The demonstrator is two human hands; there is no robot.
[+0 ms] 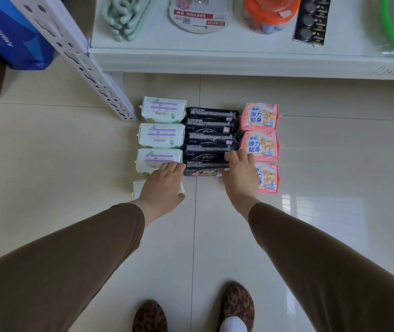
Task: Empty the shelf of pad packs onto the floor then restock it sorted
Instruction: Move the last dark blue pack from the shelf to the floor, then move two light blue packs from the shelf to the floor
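Both hands' grip brackets the nearest black pack [203,172] — left hand [164,183], right hand [240,173].

L hand [161,185] hides most of nearest white pack [138,188].

Long brown sleeves [76,255], leopard-print slippers [236,305], one white sock [233,325].

The floor [310,236] is glossy, smooth tile, mirroring window light. The pad packs wear thin plastic film: black packs [211,137] shiny, pink packs [259,144] sleek, pale green packs [161,135] softer and more matt. The shelf [239,61] is smooth white painted board, its perforated upright [83,61] painted metal. The sleeves [83,255] are matt brown cloth.
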